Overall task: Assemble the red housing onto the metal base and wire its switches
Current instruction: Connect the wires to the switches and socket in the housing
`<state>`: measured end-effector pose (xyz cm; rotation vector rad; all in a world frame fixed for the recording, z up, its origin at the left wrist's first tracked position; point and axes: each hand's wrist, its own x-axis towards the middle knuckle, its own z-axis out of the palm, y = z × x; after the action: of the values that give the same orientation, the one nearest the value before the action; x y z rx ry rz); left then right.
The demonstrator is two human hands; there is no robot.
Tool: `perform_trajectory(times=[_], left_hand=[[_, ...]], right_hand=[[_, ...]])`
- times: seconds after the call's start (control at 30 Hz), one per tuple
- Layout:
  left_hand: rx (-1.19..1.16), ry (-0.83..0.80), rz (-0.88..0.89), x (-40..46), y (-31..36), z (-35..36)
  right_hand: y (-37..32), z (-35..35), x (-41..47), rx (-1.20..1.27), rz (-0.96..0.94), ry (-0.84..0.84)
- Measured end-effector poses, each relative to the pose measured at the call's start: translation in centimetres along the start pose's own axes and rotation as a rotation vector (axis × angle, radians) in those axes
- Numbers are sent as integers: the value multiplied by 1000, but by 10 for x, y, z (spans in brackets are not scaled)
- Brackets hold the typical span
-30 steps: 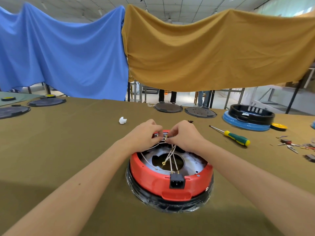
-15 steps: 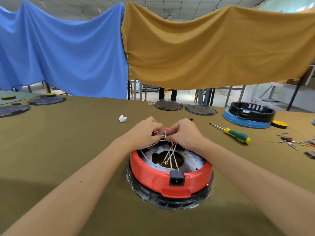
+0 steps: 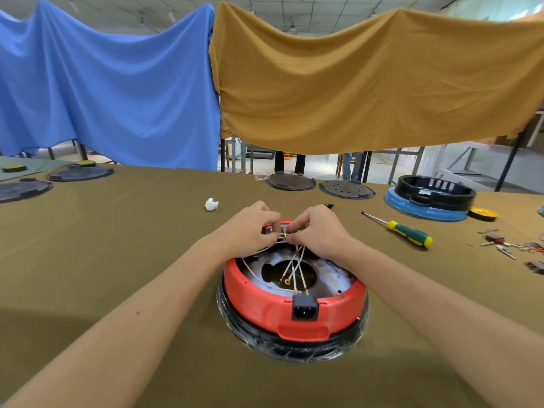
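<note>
The round red housing sits on a black, film-wrapped ring in the middle of the table, with the metal base showing inside it. A black power socket faces me on its near rim. Several white wires with brass terminals cross the opening. At the far rim, my left hand and my right hand meet. Both pinch the wire ends at a switch there. The switch itself is mostly hidden by my fingers.
A green and yellow screwdriver lies to the right. Loose terminals and small parts are scattered at the far right. A black housing on a blue ring and dark round plates stand at the back. A white scrap lies beyond my left hand.
The loose ring terminal hanging from the wires has dropped lower into the opening. Both hands stay pinched together at the far rim with only small finger movements.
</note>
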<state>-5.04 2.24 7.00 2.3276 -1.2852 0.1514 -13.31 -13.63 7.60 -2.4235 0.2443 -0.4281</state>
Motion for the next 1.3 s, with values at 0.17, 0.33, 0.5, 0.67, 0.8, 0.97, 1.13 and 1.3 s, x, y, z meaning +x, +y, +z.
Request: perform_trajectory(times=[0.17,0.33,0.5,0.67,0.8,0.97,1.13,1.3], left_hand=[[-5,-2,3,0,0,0],[-7,-2,0,0,-1,0],[1,-5,-2,0,-2,0],[7,-3,-4,1,-2,1],[37,-10,-16,2,-2,-1],[149,-35,-41,12,3,-6],[102,-56,-91,14,4,-1],[14,-63,-133,15,1,1]], right_hand=[[1,0,0,10,-1,-2],[1,2,0,-17,-12,-2],[1,3,1,-29,-5,8],[0,4,3,-31,10,24],[-1,8,1,-66,-2,71],[-1,9,0,-81,-12,113],[-1,9,0,-79,-2,141],[-1,8,2,-91,-10,143]])
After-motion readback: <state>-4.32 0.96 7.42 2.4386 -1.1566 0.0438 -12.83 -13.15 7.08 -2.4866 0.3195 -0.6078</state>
